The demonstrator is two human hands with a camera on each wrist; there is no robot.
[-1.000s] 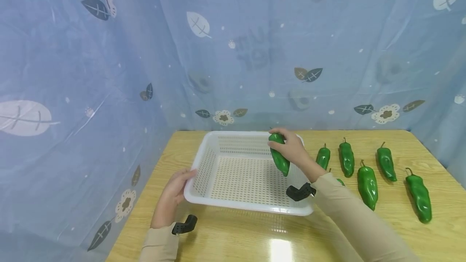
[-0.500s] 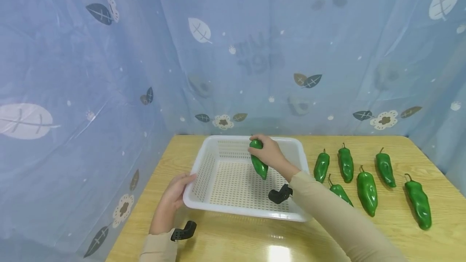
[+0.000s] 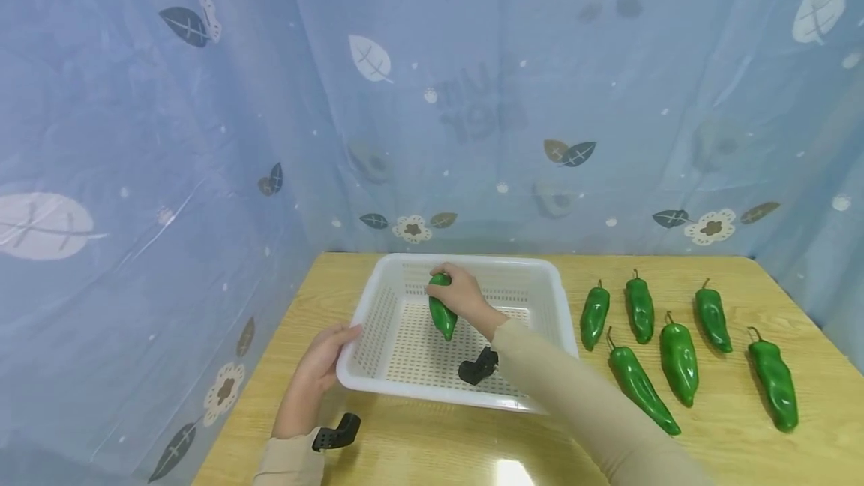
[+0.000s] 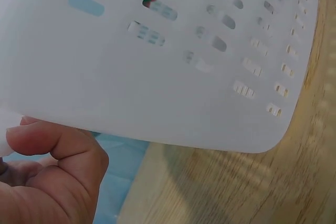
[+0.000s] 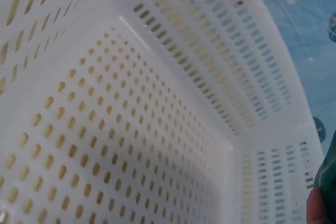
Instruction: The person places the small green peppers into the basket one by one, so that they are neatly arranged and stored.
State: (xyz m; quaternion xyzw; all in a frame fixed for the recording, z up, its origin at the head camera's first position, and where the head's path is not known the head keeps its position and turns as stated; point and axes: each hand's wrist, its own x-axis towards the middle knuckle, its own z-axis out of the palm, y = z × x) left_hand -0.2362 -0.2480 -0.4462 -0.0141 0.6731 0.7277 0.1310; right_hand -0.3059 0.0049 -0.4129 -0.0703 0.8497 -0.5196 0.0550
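Note:
My right hand (image 3: 462, 293) holds a green pepper (image 3: 442, 315) over the inside of a white plastic basket (image 3: 466, 398), its tip pointing down toward the perforated floor. In the right wrist view, only part of that green pepper (image 5: 327, 187) shows at the right edge, with a fingertip against it. My left hand (image 3: 328, 351) grips the basket's left rim. The left wrist view shows the left hand (image 4: 60, 163) with thumb and bent fingers at the rim, below the slotted basket wall (image 4: 131, 87).
Several green peppers lie on the wooden table (image 3: 715, 433) right of the basket, among them a long pepper (image 3: 640, 388) nearest it in front and a pepper (image 3: 773, 385) farthest right. A blue patterned curtain (image 3: 472, 96) hangs behind and along the left.
My right hand has carried the pepper leftward across the basket, from its right side to left of the middle. The left hand stays at the left rim.

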